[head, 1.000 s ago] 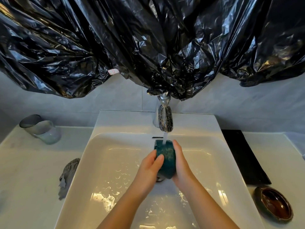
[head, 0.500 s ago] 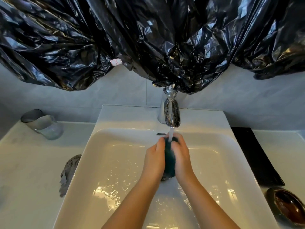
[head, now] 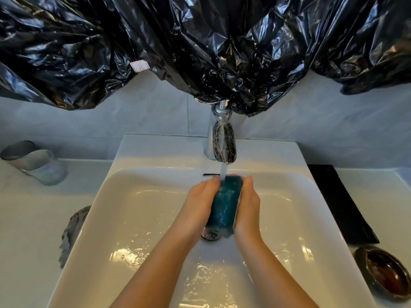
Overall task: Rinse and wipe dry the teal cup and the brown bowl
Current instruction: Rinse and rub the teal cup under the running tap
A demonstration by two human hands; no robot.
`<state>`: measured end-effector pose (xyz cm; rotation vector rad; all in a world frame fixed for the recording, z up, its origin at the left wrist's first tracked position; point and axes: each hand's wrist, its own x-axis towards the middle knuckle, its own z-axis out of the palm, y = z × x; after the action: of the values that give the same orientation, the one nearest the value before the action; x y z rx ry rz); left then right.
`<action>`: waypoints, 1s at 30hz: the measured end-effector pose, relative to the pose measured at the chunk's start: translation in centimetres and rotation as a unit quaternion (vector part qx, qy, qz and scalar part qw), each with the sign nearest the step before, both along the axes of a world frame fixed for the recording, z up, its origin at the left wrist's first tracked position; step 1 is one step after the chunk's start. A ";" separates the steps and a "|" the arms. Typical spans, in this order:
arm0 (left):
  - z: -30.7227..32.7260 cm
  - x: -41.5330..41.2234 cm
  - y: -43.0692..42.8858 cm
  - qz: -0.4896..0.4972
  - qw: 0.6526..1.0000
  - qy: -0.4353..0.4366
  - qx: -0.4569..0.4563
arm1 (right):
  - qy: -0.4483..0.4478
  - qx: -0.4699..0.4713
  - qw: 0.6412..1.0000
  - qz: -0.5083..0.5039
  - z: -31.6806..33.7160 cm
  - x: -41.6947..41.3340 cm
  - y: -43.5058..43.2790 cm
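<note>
The teal cup is held between both hands over the white sink, under water running from the chrome tap. My left hand presses its left side and my right hand its right side. The stream falls on the cup's far end. The cup's lower end hides part of the drain. The brown bowl sits on the counter at the lower right, apart from both hands.
A grey cloth lies crumpled on the counter left of the sink. A clear glass lies tilted at the far left. A black mat lies right of the sink. Black plastic sheeting hangs above the tap.
Both hands have shifted along the cup under the stream, and more of its teal side shows between them than half a second ago. The view has tilted slightly.
</note>
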<state>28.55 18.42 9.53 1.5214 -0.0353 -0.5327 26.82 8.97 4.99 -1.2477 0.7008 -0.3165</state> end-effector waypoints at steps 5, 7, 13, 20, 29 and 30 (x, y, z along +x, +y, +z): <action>0.2 0.3 -0.2 0.069 0.996 0.061 0.019 | 0.050 0.057 0.996 0.036 0.2 -0.1 0.1; -0.3 0.4 0.2 0.123 0.986 0.105 -0.034 | 0.111 0.175 0.976 0.061 0.7 -0.2 -0.3; -2.4 0.8 -0.4 0.132 0.982 0.131 -0.038 | 0.050 0.198 0.979 0.026 1.1 -0.8 -1.0; -2.7 0.7 -1.3 0.099 0.926 -0.297 0.211 | 0.007 0.169 0.985 0.015 1.1 -1.5 -1.4; -0.7 2.5 0.9 -0.068 0.997 0.009 0.033 | 0.006 0.135 0.990 0.036 0.4 -1.1 -2.0; -1.1 2.1 1.0 -0.039 0.998 -0.036 0.041 | 0.019 0.185 0.981 0.048 0.4 -1.0 -1.7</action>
<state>30.66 19.39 8.40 1.6237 -0.1313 -0.5476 25.83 7.25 5.44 -0.9303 0.6927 -0.0765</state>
